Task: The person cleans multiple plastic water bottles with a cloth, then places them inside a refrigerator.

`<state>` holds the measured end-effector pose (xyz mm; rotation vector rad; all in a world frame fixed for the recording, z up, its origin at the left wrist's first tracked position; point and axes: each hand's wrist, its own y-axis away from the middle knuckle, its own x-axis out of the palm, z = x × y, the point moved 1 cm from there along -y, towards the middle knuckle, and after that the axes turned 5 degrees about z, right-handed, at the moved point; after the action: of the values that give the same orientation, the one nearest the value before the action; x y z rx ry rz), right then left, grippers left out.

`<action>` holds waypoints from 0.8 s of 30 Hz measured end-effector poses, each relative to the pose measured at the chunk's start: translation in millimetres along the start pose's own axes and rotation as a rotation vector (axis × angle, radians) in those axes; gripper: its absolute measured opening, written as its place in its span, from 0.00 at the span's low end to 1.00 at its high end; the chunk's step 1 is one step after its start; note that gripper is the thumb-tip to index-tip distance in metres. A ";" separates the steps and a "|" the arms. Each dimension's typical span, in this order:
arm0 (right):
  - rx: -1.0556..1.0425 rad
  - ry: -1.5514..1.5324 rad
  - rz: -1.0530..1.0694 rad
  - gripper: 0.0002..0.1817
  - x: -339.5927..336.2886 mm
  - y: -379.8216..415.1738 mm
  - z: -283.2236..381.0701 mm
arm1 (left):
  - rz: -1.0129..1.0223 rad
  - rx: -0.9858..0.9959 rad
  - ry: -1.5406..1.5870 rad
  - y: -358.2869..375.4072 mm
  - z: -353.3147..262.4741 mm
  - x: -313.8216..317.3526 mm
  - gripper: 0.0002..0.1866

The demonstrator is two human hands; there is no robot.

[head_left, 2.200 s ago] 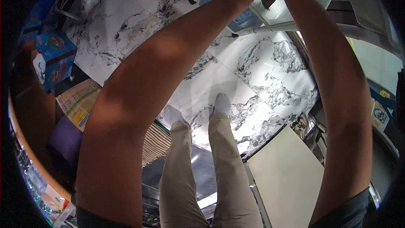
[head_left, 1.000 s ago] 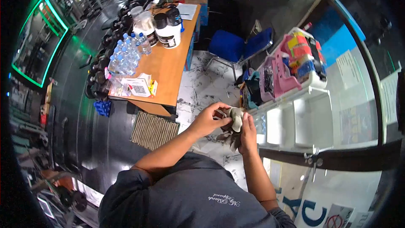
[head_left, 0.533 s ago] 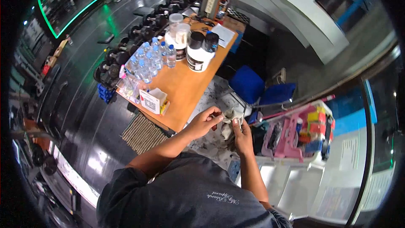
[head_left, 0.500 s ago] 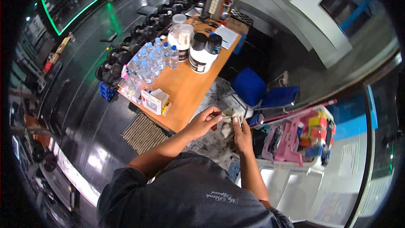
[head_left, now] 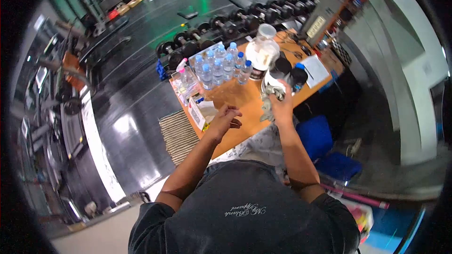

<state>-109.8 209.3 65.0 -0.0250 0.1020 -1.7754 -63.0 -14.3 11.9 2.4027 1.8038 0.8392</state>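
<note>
My right hand [head_left: 283,106] is closed around a crumpled grey-white cloth [head_left: 267,108], part of which hangs below the fingers. It is over the wooden table [head_left: 242,108], in front of the white tubs [head_left: 262,56] with dark and clear lids. My left hand [head_left: 225,121] holds nothing; its fingers are apart and slightly bent above the near side of the tabletop. Close to its left stands a small white sign [head_left: 196,114] with a paper-filled box [head_left: 207,109] behind it.
Several clear water bottles [head_left: 217,69] with blue caps stand beside a spray bottle [head_left: 182,71] at the table's left. A paper sheet [head_left: 315,70] lies at the far right. A blue chair [head_left: 314,136] stands to the right, and dumbbells [head_left: 226,27] line the floor behind.
My view has swung toward the table. Both hands were together at the cloth; now the left has let go and moved apart, while the right has carried the cloth over the table.
</note>
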 end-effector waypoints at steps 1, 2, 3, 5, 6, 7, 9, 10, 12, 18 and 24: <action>-0.001 0.045 0.103 0.07 -2.0 -29.1 -22.0 | -0.057 0.032 0.028 -14.0 2.5 0.9 0.19; -0.006 0.090 0.203 0.06 -4.6 -57.7 -42.7 | -0.112 0.064 0.052 -29.2 3.6 1.0 0.18; 0.026 0.191 0.244 0.11 -0.8 -71.4 -31.3 | -0.161 0.073 0.099 -42.2 6.6 1.3 0.17; -0.051 0.551 0.302 0.15 6.2 -104.2 -26.8 | -0.234 0.101 0.162 -61.6 15.7 4.1 0.17; -0.100 0.727 0.328 0.17 13.0 -119.0 -23.3 | -0.271 0.115 0.193 -67.8 18.2 5.4 0.17; 0.008 0.721 0.422 0.20 19.3 -125.7 -4.4 | -0.313 0.113 0.185 -69.9 19.5 9.2 0.16; -0.180 0.853 0.452 0.18 32.8 -164.0 -43.6 | -0.394 0.103 0.173 -72.1 22.8 16.9 0.16; -0.277 0.913 0.466 0.16 42.0 -184.9 -70.7 | -0.427 0.126 0.215 -71.4 26.6 18.8 0.16; -0.298 0.991 0.495 0.18 63.1 -216.5 -100.8 | -0.493 0.168 0.300 -64.7 40.2 22.5 0.15; -0.184 1.185 0.744 0.20 105.6 -253.8 -130.2 | -0.656 0.142 0.358 -35.3 57.2 43.4 0.12; -0.118 1.144 0.710 0.23 99.1 -247.6 -131.9 | -0.713 0.161 0.444 -15.6 71.3 51.3 0.10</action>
<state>-381.5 169.7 -49.7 0.8442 0.9154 -0.8861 -36.8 57.9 -33.6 1.4724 2.7049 1.1986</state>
